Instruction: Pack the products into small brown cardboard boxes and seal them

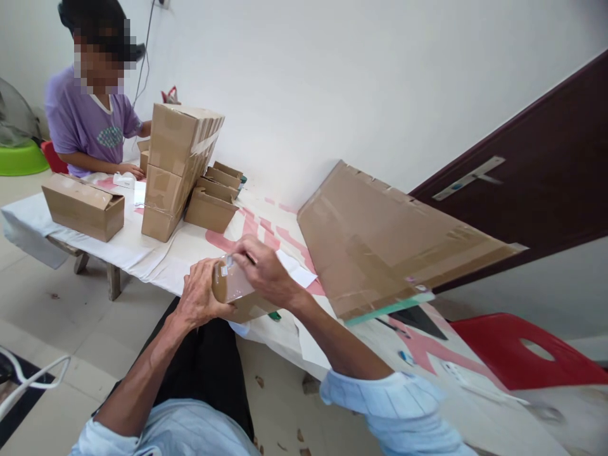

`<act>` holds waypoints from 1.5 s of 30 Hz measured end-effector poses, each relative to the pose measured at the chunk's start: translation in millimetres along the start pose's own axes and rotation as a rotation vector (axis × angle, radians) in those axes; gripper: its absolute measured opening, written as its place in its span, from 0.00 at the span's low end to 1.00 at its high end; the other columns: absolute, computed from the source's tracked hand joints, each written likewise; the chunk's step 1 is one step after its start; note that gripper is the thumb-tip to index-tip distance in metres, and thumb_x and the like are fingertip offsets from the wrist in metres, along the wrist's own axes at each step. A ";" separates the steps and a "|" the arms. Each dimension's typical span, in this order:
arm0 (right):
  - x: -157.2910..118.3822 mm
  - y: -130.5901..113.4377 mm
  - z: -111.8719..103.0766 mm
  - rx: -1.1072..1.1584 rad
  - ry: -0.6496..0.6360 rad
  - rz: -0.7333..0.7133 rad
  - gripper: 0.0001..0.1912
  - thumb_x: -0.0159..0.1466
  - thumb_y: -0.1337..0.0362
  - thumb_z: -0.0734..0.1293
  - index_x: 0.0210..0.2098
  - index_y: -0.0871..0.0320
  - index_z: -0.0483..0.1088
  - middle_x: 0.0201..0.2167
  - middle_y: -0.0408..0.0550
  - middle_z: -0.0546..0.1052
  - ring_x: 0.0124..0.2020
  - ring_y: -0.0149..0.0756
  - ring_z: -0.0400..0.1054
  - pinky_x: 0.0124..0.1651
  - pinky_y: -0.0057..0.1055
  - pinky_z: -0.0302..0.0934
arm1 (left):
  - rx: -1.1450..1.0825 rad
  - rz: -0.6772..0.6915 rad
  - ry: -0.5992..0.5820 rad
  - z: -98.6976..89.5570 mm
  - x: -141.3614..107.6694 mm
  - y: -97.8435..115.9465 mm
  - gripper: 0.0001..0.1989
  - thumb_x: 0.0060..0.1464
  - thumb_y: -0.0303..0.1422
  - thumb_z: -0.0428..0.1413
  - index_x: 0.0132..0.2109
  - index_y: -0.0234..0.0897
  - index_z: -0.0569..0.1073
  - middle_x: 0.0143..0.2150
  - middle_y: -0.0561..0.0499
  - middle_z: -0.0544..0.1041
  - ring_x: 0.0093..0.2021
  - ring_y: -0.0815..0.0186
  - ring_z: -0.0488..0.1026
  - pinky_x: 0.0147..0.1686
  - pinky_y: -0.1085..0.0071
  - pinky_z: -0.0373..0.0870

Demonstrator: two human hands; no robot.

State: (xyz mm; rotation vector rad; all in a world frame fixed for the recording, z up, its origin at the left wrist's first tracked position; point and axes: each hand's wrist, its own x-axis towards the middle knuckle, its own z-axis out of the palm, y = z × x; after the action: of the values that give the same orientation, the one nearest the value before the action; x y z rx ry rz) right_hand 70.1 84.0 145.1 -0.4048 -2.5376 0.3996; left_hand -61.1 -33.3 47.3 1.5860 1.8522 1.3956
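At the table's near edge, a small cardboard box (pixel 251 307) lies under my two hands, with a clear plastic piece (pixel 240 285) bearing a small white label at its end. My left hand (pixel 202 294) is wrapped round the box's left end, thumb underneath. The fingers of my right hand (pixel 266 272) are pinched together at the upper edge of the clear piece. Part of the box is hidden by my right hand and forearm.
Stacked cardboard boxes (pixel 168 168), open boxes (pixel 211 206) and a closed one (pixel 85 206) stand on the cloth-covered table (pixel 137 259). A person (pixel 95 126) sits at its far left. A large cardboard sheet (pixel 380 240) leans at right, near a red chair (pixel 527 351).
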 end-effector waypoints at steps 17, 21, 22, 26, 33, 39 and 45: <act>-175.5 226.7 -43.2 -0.003 0.503 0.819 0.10 0.61 0.60 0.64 0.25 0.52 0.62 0.23 0.43 0.69 0.30 0.36 0.60 0.39 0.36 0.58 | -0.396 -0.154 -0.035 -50.3 31.1 -103.3 0.56 0.30 0.47 0.80 0.67 0.43 0.68 0.73 0.37 0.69 0.75 0.38 0.64 0.64 0.46 0.75; -218.6 246.6 -15.7 0.001 0.481 0.892 0.08 0.61 0.62 0.63 0.25 0.52 0.64 0.25 0.46 0.74 0.32 0.39 0.64 0.42 0.37 0.60 | -0.387 -0.176 -0.048 -52.0 32.4 -99.1 0.53 0.33 0.47 0.80 0.66 0.49 0.68 0.75 0.44 0.69 0.77 0.40 0.62 0.69 0.43 0.71; -227.3 250.4 -10.3 0.001 0.476 0.906 0.08 0.61 0.63 0.63 0.25 0.52 0.65 0.26 0.46 0.75 0.32 0.39 0.65 0.42 0.37 0.60 | -0.385 -0.177 -0.056 -52.3 32.7 -97.4 0.52 0.34 0.47 0.80 0.66 0.50 0.68 0.75 0.47 0.69 0.77 0.41 0.62 0.70 0.43 0.70; -251.3 264.6 3.9 -0.008 0.452 0.952 0.06 0.60 0.64 0.64 0.25 0.53 0.67 0.27 0.47 0.77 0.33 0.40 0.68 0.41 0.36 0.61 | -0.392 -0.193 -0.057 -52.8 33.0 -89.3 0.53 0.30 0.47 0.81 0.64 0.50 0.69 0.74 0.49 0.71 0.75 0.41 0.64 0.69 0.45 0.72; -258.1 291.2 6.2 -0.088 0.419 0.994 0.05 0.61 0.66 0.64 0.28 0.54 0.70 0.32 0.50 0.80 0.37 0.43 0.71 0.43 0.36 0.64 | -0.391 -0.208 -0.028 -54.2 35.0 -83.1 0.50 0.27 0.42 0.81 0.61 0.53 0.73 0.71 0.51 0.74 0.75 0.40 0.65 0.69 0.45 0.74; -259.4 302.7 7.9 -0.160 0.336 1.005 0.09 0.65 0.65 0.62 0.31 0.55 0.73 0.34 0.49 0.81 0.39 0.41 0.72 0.44 0.32 0.63 | -0.405 -0.260 -0.023 -54.6 36.5 -81.5 0.50 0.26 0.36 0.79 0.61 0.54 0.73 0.73 0.49 0.72 0.77 0.39 0.62 0.69 0.46 0.74; -257.4 307.3 12.4 -0.234 0.273 1.015 0.10 0.67 0.66 0.62 0.34 0.56 0.75 0.36 0.51 0.83 0.39 0.40 0.72 0.43 0.31 0.61 | -0.373 -0.211 -0.025 -53.8 35.9 -88.1 0.49 0.29 0.35 0.78 0.62 0.53 0.72 0.71 0.49 0.75 0.75 0.39 0.67 0.64 0.47 0.80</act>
State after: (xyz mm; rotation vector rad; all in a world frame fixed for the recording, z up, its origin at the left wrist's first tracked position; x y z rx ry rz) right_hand 334.8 268.6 -93.2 -1.7096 -1.9371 0.3571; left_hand -163.1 -17.1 11.9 1.1843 1.5760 1.5081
